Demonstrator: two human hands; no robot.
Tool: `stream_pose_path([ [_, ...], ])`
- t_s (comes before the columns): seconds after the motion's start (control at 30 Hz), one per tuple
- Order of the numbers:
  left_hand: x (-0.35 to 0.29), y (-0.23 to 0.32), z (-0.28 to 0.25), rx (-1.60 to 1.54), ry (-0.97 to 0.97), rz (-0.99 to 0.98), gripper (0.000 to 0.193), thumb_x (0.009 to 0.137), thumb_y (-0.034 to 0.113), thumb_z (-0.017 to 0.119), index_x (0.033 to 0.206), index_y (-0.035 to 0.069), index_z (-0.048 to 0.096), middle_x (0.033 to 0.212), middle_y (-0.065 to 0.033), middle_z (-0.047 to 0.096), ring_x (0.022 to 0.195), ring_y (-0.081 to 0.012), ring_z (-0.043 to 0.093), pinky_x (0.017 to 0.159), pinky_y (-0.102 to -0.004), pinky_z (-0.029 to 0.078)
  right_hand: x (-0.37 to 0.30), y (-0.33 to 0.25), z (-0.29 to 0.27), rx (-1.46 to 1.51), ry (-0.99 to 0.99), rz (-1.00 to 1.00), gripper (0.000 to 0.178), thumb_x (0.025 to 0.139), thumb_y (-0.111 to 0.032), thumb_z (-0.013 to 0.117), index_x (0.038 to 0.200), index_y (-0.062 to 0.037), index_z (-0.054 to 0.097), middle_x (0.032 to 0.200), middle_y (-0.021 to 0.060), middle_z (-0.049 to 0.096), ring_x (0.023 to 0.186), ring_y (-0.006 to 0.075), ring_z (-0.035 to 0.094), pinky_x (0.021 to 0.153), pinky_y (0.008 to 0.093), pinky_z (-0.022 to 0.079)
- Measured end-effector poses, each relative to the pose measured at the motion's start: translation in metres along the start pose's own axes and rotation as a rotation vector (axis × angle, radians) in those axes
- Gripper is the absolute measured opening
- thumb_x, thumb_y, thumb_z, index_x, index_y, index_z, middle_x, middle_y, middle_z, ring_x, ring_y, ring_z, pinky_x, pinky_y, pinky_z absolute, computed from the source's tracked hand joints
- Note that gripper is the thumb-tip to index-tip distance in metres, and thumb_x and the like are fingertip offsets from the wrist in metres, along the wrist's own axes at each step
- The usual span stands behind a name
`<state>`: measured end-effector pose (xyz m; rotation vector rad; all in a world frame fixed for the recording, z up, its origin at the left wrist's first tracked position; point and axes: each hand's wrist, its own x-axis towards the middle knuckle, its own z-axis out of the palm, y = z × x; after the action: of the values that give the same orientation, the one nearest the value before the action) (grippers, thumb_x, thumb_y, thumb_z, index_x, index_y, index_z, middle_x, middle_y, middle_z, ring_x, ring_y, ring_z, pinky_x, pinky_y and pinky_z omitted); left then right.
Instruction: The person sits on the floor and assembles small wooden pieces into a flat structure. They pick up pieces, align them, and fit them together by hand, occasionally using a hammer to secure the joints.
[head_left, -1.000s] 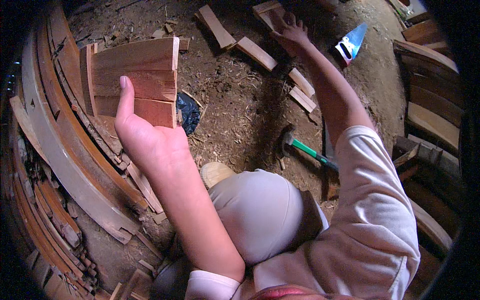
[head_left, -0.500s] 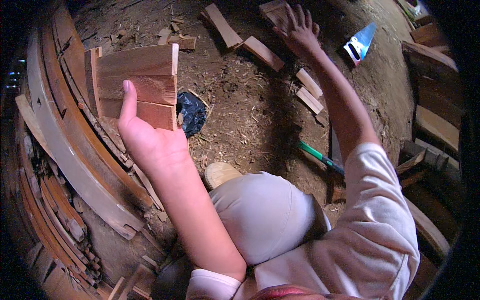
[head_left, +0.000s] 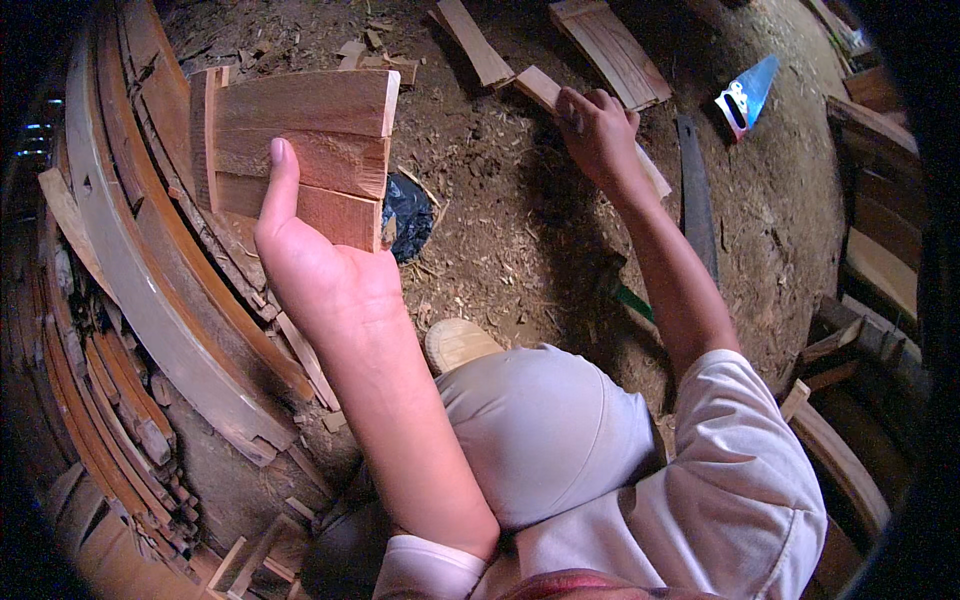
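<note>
My left hand is closed on a small wooden panel, its thumb lying across the face and its other fingers hidden behind. The panel has several boards side by side and a thin crosspiece along its left edge. Out in front, my right hand is over the near end of a short wood board on the ground. Its fingers are curled, and anything inside them is hidden. A wider board lies just beyond that hand, and a small wood piece shows beside the wrist.
To the right lie a handsaw and a long dark blade. A green handle is partly behind my right forearm. Long curved planks are stacked on the left. A black plastic bag sits behind the panel.
My right hand has come back from the wider board toward me, and its spread fingers have curled. My left hand still holds the panel. The whole view has shifted slightly.
</note>
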<state>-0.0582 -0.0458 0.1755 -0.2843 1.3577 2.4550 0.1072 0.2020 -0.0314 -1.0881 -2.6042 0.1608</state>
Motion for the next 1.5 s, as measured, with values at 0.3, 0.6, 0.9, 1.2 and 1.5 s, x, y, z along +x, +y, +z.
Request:
stream_pose_path([
  [0.3, 0.000, 0.000, 0.002, 0.016, 0.022, -0.034, 0.043, 0.097, 0.022, 0.075, 0.129, -0.004, 0.063, 0.124, -0.0128, 0.070, 0.112, -0.0255, 0.068, 0.099, -0.0399, 0.053, 0.002, 0.004, -0.002, 0.041, 0.085, 0.049, 0.032, 0.095, -0.030, 0.074, 0.126, -0.0224, 0.074, 0.106, 0.0103, 0.074, 0.100, 0.0286, 0.070, 0.086, 0.0479, 0.047],
  [0.6, 0.002, -0.001, -0.002, -0.016, -0.031, -0.024, 0.045, 0.096, 0.023, 0.076, 0.129, -0.004, 0.062, 0.124, -0.0133, 0.070, 0.111, -0.0260, 0.069, 0.099, -0.0400, 0.053, 0.001, -0.001, -0.033, 0.949, -0.221, 0.336, 0.053, 0.098, -0.035, 0.076, 0.139, -0.0028, 0.066, 0.111, 0.0043, 0.073, 0.102, 0.0123, 0.064, 0.090, 0.0305, 0.050],
  [0.9, 0.003, -0.003, -0.003, -0.033, -0.073, -0.052, 0.046, 0.095, 0.022, 0.076, 0.131, -0.003, 0.062, 0.125, -0.0129, 0.069, 0.113, -0.0264, 0.068, 0.100, -0.0408, 0.053, 0.002, 0.013, -0.042, 1.512, -0.367, 0.541, 0.060, 0.099, -0.037, 0.073, 0.146, -0.0034, 0.057, 0.130, 0.0041, 0.065, 0.113, 0.0166, 0.060, 0.092, 0.0372, 0.048],
  [1.2, 0.014, -0.013, -0.013, 0.012, -0.090, 0.001, 0.058, 0.091, 0.021, 0.080, 0.139, -0.003, 0.056, 0.129, -0.0146, 0.067, 0.115, -0.0287, 0.066, 0.101, -0.0421, 0.053, 0.009, 0.003, -0.047, 1.251, -0.238, 0.472, 0.047, 0.095, -0.030, 0.078, 0.135, -0.0072, 0.067, 0.116, 0.0064, 0.072, 0.099, 0.0160, 0.065, 0.081, 0.0297, 0.050],
  [1.5, 0.033, -0.057, -0.014, 0.488, -0.399, 0.010, 0.047, 0.082, 0.001, 0.082, 0.122, -0.004, 0.057, 0.120, -0.0189, 0.071, 0.108, -0.0258, 0.071, 0.097, -0.0391, 0.054, 0.006, 0.030, -0.016, -0.055, 0.127, 0.015, 0.045, 0.091, -0.026, 0.075, 0.134, -0.0187, 0.064, 0.119, 0.0181, 0.066, 0.116, 0.0390, 0.062, 0.094, 0.0516, 0.049],
])
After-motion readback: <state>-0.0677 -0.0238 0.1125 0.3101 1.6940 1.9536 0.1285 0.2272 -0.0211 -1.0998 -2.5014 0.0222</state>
